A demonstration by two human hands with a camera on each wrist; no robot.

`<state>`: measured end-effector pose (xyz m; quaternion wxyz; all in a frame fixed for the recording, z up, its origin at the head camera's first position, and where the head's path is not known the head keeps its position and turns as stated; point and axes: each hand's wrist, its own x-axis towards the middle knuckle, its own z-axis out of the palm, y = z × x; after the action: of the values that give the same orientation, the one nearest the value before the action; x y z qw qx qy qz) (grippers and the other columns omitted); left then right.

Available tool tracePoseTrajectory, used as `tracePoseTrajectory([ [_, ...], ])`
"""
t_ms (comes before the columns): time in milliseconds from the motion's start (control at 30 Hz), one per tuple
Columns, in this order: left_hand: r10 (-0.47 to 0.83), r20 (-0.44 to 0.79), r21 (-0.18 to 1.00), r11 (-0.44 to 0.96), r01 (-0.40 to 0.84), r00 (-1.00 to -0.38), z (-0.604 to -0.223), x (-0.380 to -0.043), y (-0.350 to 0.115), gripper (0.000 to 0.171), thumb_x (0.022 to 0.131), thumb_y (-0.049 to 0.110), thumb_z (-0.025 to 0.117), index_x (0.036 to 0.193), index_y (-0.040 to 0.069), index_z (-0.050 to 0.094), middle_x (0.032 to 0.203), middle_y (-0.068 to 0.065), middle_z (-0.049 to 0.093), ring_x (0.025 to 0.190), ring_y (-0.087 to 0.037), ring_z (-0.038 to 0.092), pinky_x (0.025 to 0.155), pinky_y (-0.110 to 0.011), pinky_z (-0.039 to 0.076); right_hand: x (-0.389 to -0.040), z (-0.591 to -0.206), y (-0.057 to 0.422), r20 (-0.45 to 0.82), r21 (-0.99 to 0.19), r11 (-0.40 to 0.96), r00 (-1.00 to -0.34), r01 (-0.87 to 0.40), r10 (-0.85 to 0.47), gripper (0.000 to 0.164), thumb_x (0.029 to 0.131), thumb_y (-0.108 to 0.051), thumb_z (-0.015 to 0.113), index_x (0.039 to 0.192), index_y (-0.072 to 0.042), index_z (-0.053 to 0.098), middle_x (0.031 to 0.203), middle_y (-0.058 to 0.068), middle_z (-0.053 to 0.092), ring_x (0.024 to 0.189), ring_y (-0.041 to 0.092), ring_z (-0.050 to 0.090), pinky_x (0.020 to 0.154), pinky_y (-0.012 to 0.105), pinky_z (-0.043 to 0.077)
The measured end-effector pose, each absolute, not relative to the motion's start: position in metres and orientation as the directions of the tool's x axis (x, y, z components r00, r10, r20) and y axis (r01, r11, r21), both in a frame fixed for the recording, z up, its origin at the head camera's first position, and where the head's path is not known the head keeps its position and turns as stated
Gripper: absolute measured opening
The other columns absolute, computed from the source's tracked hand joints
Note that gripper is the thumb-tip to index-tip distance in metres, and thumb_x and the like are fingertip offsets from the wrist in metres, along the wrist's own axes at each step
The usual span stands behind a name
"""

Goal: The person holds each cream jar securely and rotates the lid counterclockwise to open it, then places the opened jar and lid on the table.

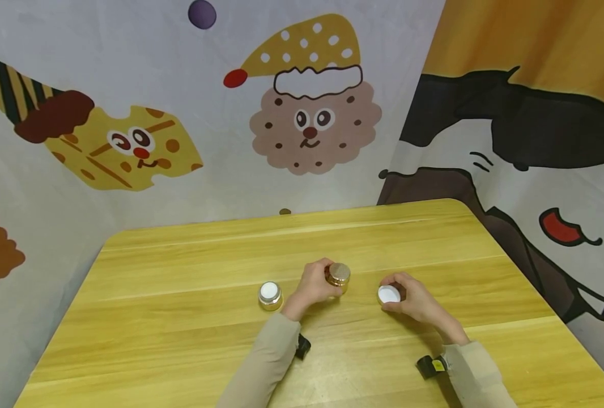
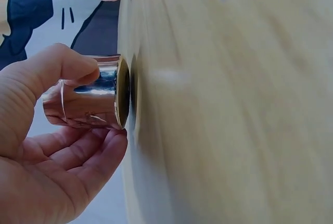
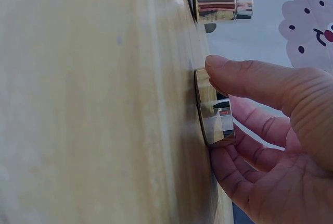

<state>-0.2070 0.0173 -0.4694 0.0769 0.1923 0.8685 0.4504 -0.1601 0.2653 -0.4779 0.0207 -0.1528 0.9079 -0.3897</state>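
Note:
My left hand grips a shiny gold jar with a gold lid on top, thumb on one side and fingers curled round the other. In the left wrist view the base of this jar is right at the tabletop. To the right, my right hand pinches a gold jar lid between thumb and fingers; its white inside faces up in the head view. Left of my left wrist stands a second gold jar, upright and lidless, with a white disc showing at its top.
All of this is on a yellow wood-grain table with rounded far corners. Behind it hangs a cloth printed with cartoon figures. A small black camera is strapped to the left wrist and another black camera to the right.

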Motion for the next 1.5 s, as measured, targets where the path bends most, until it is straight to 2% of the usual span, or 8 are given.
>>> tracePoseTrajectory([
  [300,0.395,0.083,0.820,0.494,0.288,-0.915,-0.468,-0.205,0.010,0.047,0.064,0.006,0.081,0.104,-0.002,0.060,0.097,-0.010,0.064,0.088,-0.022,0.061,0.078,-0.030,0.053,-0.160,-0.477,0.266,0.088,-0.708,0.655,-0.953,-0.265,-0.290,0.040,0.067,-0.001,0.081,0.101,0.001,0.059,0.098,0.012,0.057,0.086,0.023,0.054,0.069,0.028,0.051],
  [600,0.366,0.157,0.868,0.392,0.305,-0.917,-0.464,-0.202,-0.002,0.049,0.062,0.000,0.078,0.107,-0.001,0.058,0.100,-0.012,0.064,0.089,-0.023,0.058,0.078,-0.030,0.051,-0.159,-0.477,0.266,0.086,-0.712,0.649,-0.950,-0.269,-0.299,0.041,0.067,-0.004,0.082,0.101,0.001,0.059,0.098,0.012,0.057,0.086,0.023,0.054,0.069,0.028,0.050],
  [733,0.325,0.178,0.882,0.367,0.297,-0.929,-0.458,-0.200,-0.006,0.049,0.062,-0.001,0.076,0.107,0.001,0.057,0.097,-0.009,0.063,0.085,-0.019,0.055,0.075,-0.028,0.050,-0.159,-0.477,0.266,0.086,-0.713,0.647,-0.950,-0.269,-0.300,0.041,0.068,-0.004,0.082,0.102,0.001,0.059,0.098,0.012,0.057,0.086,0.023,0.054,0.068,0.027,0.050],
  [900,0.285,0.218,0.887,0.340,0.311,-0.933,-0.450,-0.198,-0.012,0.049,0.062,-0.001,0.073,0.108,0.000,0.056,0.095,-0.010,0.062,0.083,-0.021,0.054,0.068,-0.026,0.050,-0.159,-0.477,0.265,0.083,-0.710,0.651,-0.950,-0.268,-0.300,0.041,0.068,-0.004,0.082,0.102,0.001,0.059,0.098,0.012,0.057,0.086,0.023,0.054,0.068,0.028,0.051],
  [1100,0.238,0.208,0.915,0.296,0.274,-0.949,-0.446,-0.197,-0.018,0.051,0.063,-0.001,0.074,0.111,-0.002,0.056,0.096,-0.013,0.061,0.085,-0.022,0.055,0.064,-0.022,0.055,-0.159,-0.477,0.265,0.080,-0.716,0.646,-0.950,-0.265,-0.301,0.042,0.068,-0.004,0.082,0.102,0.002,0.059,0.098,0.012,0.057,0.086,0.023,0.054,0.068,0.027,0.050],
  [1500,0.178,0.200,0.928,0.280,0.245,-0.963,-0.440,-0.195,-0.028,0.052,0.063,-0.002,0.074,0.112,-0.005,0.055,0.099,-0.015,0.061,0.089,-0.026,0.058,0.068,-0.022,0.056,-0.160,-0.476,0.265,0.076,-0.718,0.643,-0.949,-0.266,-0.307,0.041,0.068,-0.004,0.081,0.102,0.002,0.058,0.097,0.011,0.057,0.085,0.022,0.053,0.067,0.026,0.050],
])
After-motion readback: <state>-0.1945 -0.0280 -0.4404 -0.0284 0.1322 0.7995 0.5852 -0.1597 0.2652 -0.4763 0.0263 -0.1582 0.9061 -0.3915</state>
